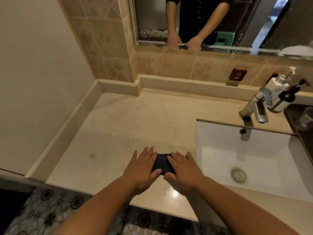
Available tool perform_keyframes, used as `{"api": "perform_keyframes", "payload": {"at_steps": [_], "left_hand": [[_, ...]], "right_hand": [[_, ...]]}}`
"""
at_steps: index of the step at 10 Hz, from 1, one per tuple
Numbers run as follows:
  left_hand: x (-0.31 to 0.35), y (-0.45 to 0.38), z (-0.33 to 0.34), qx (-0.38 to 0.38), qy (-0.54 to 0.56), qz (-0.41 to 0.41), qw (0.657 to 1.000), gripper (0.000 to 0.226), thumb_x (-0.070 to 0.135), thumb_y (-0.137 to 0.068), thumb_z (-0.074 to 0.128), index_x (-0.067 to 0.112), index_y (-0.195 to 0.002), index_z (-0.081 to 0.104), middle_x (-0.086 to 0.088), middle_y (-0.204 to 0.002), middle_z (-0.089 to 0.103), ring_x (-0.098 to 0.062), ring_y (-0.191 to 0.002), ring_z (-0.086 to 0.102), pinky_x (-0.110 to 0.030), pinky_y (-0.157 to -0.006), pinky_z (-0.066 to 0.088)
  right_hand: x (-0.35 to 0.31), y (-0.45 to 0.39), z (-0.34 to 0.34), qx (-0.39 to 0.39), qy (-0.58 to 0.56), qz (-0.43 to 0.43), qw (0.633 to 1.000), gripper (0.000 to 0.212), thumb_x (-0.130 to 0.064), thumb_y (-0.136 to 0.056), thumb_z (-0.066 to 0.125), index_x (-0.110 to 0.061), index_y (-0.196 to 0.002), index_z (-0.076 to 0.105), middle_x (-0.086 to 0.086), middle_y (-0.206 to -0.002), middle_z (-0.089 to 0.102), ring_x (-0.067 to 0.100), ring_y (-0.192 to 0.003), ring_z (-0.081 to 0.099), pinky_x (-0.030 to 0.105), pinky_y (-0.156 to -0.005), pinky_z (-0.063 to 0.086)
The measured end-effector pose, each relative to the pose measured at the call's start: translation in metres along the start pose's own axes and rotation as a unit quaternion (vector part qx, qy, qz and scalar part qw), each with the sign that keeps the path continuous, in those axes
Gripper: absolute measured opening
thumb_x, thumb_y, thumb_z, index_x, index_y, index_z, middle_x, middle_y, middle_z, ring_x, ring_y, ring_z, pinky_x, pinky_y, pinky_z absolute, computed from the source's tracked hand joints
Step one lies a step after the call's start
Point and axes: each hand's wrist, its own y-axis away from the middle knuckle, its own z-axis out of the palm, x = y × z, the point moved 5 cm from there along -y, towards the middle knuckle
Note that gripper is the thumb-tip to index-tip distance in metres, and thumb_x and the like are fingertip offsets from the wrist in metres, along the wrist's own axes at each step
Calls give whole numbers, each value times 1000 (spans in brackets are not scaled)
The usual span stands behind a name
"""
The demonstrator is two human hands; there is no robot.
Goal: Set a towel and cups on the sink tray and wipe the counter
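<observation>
A small dark blue cloth (pixel 162 163) lies folded on the beige stone counter (pixel 128 126), just left of the sink. My left hand (pixel 144 164) presses flat on its left half and my right hand (pixel 183 167) on its right half, fingers spread and pointing away from me. Most of the cloth is hidden under both palms. A dark tray (pixel 293 119) sits at the far right edge, with a clear glass cup (pixel 305 120) standing on it.
The white rectangular sink basin (pixel 245 150) with drain and chrome faucet (pixel 257 106) lies right of my hands. A white pump bottle (pixel 279 83) and a dark pump bottle (pixel 286 99) stand behind the faucet. A mirror and a tiled wall run along the back.
</observation>
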Motion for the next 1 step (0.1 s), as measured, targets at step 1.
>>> {"api": "perform_keyframes", "payload": {"at_steps": [1], "left_hand": [[0,0,-30,-50,-1,-12,999,74,61,-94,24,19,-154,11,-5,-164,-2,-26,-149,-6,-53,-118,2]], "right_hand": [[1,-14,-30,-61,-4,35,998,45,-57,-90,34,-24,-113,54,2,-112,62,26,-102,56,46,-94,34]]}}
